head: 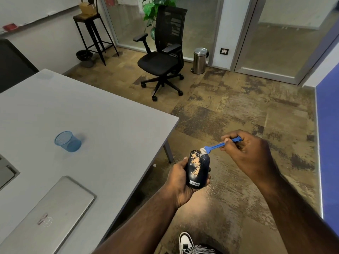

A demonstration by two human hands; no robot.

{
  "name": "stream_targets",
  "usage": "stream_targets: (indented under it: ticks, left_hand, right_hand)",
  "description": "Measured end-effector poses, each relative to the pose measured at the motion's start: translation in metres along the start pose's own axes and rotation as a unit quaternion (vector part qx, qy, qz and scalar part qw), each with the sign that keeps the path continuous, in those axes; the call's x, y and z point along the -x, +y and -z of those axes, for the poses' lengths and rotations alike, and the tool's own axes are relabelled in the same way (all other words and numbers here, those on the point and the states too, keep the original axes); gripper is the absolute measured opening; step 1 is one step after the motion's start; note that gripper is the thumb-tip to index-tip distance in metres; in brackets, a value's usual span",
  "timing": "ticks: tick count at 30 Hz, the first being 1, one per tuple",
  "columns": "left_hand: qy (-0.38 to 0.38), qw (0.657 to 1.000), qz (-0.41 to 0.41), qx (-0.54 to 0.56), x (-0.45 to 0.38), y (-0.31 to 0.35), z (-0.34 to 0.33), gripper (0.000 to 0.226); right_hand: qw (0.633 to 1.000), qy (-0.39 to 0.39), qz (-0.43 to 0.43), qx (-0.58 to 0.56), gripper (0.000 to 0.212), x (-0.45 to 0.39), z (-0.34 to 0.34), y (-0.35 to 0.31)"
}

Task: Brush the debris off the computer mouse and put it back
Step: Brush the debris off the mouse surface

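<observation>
Lettering reading "Lenovo" sits on a small pale label at the near end of the dark computer mouse [197, 170], which is held out over the carpeted floor [229, 110], just beside the corner of the grey counter [102, 116] and not resting on it. The left hand [180, 182] is wrapped around the mouse from below and the side, thumb along its left edge. Pale orange debris [195, 165] is scattered in a streak down the top of the mouse, and fine specks show on the carpet just below it. The right hand [246, 149] pinches the handle of a small blue brush [218, 145] between thumb and fingers, its white bristles touching the far end of the mouse. On the counter lie a closed silver laptop [49, 215] with a round logo too blurred to read, and a blue mesh cup [67, 141] tipped on its side. A black office chair [163, 55] and a steel pedal bin [200, 60] stand farther off.
</observation>
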State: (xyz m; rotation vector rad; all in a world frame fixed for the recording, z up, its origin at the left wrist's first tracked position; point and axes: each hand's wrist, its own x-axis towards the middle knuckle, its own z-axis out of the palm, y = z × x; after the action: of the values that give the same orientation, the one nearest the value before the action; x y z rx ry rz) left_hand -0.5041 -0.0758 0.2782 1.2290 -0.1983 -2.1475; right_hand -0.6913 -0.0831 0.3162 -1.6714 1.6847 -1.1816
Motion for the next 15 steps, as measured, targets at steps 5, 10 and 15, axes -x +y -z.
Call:
stream_targets:
  ticks: [5,10,15]
  left_hand:
    - [-0.011,1.000,0.001,0.019,0.0001,0.0019,0.0014,0.062]
    - [-0.010,0.999,0.006,0.034,0.0023,0.0033,-0.0008,0.059]
    - [-0.011,0.999,0.005,0.038,0.0031,0.0047,-0.0026,0.061]
  right_hand:
    - [1.000,-0.008,0.011,0.023,0.018,0.0055,0.0008,0.0038]
    - [1.000,0.021,0.016,-0.018,0.014,0.0068,0.0052,0.0054]
    - [0.999,-0.023,0.020,-0.011,0.023,0.0098,0.0016,0.0093]
